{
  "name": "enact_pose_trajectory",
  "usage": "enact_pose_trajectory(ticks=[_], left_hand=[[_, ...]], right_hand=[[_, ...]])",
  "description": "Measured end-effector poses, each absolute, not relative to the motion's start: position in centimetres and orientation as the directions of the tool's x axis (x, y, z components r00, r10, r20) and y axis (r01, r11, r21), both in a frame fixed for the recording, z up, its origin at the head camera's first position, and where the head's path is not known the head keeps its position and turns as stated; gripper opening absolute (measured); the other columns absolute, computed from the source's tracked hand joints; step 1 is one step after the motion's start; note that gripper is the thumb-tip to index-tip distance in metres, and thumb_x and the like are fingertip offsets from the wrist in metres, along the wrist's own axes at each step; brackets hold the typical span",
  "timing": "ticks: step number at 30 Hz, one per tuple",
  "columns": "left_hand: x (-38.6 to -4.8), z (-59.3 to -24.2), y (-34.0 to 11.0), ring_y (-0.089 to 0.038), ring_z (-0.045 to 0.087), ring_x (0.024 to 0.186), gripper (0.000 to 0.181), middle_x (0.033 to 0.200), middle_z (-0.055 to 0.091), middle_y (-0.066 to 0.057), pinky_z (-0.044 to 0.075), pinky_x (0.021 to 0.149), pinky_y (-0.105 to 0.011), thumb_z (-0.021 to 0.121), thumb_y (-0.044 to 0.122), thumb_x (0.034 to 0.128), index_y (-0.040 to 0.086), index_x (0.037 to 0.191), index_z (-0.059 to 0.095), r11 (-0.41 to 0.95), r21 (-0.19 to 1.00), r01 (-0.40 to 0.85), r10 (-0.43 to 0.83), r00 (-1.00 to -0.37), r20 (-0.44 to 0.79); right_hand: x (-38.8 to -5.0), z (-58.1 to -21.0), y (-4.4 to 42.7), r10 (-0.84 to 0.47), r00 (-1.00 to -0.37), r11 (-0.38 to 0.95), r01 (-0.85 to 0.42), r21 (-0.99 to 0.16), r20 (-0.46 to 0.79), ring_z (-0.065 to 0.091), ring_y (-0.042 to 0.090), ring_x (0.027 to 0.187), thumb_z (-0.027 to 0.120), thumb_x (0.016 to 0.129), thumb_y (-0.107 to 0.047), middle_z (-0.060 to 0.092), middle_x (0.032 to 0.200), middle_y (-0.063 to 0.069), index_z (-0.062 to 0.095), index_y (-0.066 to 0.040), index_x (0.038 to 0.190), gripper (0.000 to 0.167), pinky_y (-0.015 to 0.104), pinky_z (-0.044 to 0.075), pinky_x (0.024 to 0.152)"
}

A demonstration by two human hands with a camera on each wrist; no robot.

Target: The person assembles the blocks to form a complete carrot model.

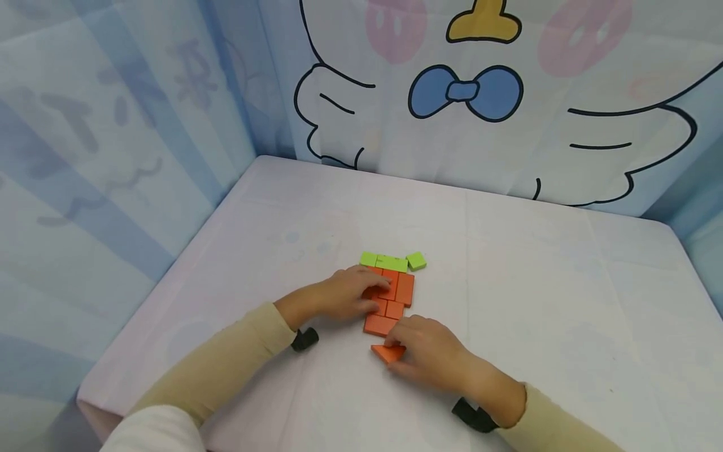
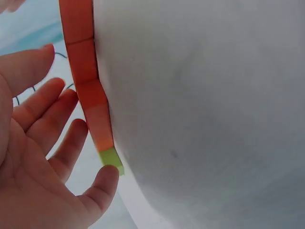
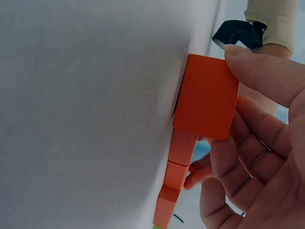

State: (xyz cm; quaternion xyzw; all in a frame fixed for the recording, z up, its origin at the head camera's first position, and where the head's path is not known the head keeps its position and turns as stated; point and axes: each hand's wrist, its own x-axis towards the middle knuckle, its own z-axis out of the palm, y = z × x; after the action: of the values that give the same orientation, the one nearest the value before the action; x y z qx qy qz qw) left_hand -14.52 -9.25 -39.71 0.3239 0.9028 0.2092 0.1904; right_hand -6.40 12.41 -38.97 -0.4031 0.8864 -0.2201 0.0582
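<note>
On the table, several flat orange blocks [image 1: 404, 289] lie edge to edge in a column. A row of light green blocks [image 1: 391, 263] meets their far end, with a separate green block [image 1: 417, 261] tilted at its right. My left hand [image 1: 347, 294] lies over the column's left side, fingers loosely bent; in the left wrist view its fingertips are at the blocks' edge. At the near end, my right hand [image 1: 432, 355] pinches an orange triangular block [image 1: 386, 353], a small gap from the column. The right wrist view shows that block's flat side [image 3: 207, 95] between thumb and fingers.
A pale cloth covers the table [image 1: 542, 301]. Behind it hangs a curtain [image 1: 390, 125] with a cartoon print, and a blue-striped curtain [image 1: 113, 157] stands at the left. Black straps [image 1: 474, 415] sit at both wrists.
</note>
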Motion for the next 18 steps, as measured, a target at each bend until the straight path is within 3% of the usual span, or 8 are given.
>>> enact_pose_trajectory(ticks=[6, 18], left_hand=[[-15.0, -39.7, -9.6, -0.025, 0.039, 0.138, 0.040, 0.144, 0.054, -0.001, 0.031, 0.112, -0.045, 0.062, 0.018, 0.1003, 0.014, 0.140, 0.058, 0.692, 0.515, 0.507, 0.678, -0.702, -0.220], [-15.4, -39.7, -9.7, -0.026, 0.040, 0.138, 0.038, 0.142, 0.056, -0.003, 0.029, 0.114, -0.042, 0.056, 0.006, 0.1008, 0.012, 0.138, 0.059, 0.670, 0.530, 0.519, 0.696, -0.689, -0.205]], right_hand=[[-6.9, -39.2, 11.6, -0.694, -0.717, 0.636, -0.654, -0.410, 0.069, 0.053, 0.011, 0.078, 0.083, 0.080, -0.019, 0.063, 0.086, -0.006, 0.071, -0.010, 0.095, 0.022, 0.030, 0.048, 0.070], [-7.4, -39.3, 11.2, -0.665, -0.742, 0.658, -0.633, -0.407, 0.079, 0.058, 0.015, 0.080, 0.085, 0.079, -0.023, 0.066, 0.088, -0.003, 0.070, -0.009, 0.095, 0.026, 0.033, 0.050, 0.073]])
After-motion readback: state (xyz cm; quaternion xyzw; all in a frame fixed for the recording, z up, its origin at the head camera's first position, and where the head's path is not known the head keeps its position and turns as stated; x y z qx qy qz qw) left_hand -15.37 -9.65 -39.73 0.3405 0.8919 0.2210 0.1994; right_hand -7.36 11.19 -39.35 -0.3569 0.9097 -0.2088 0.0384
